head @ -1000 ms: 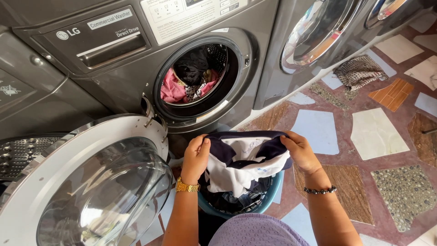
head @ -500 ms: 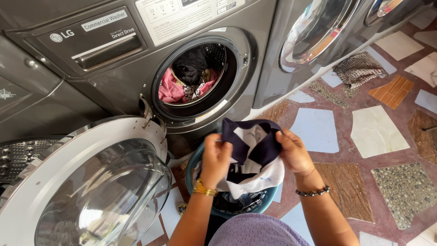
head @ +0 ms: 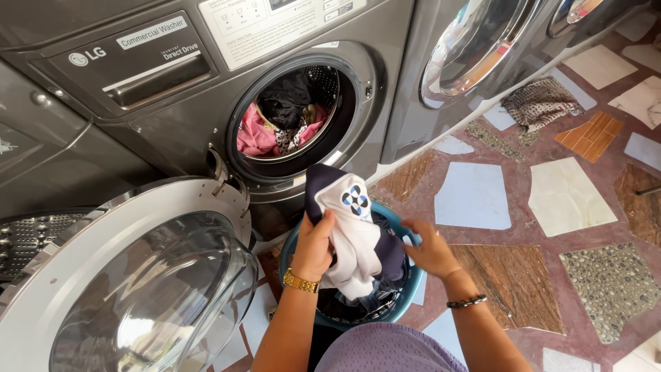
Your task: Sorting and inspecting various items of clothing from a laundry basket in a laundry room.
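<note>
Down at the far left, the washer's round glass door [head: 138,275] hung wide open, swung out toward the person. Beyond it the drum [head: 292,114] already held some laundry, pink and dark pieces [head: 265,134] piled low, with room above them. Just below the opening, the left hand [head: 315,244] was closed tight around a navy and white shirt [head: 351,234], lifted above the blue basket [head: 412,275] and not yet inside the machine. More dark clothes [head: 358,303] lay in the basket beneath it, so by my reckoning the loading was partway through, with that shirt and the rest left to go. The right hand [head: 430,249] was loose and open, its fingers [head: 412,229] reaching over the basket's rim, holding nothing. Farther right, a patterned cloth [head: 540,103] lay on the patchwork floor [head: 571,200].
</note>
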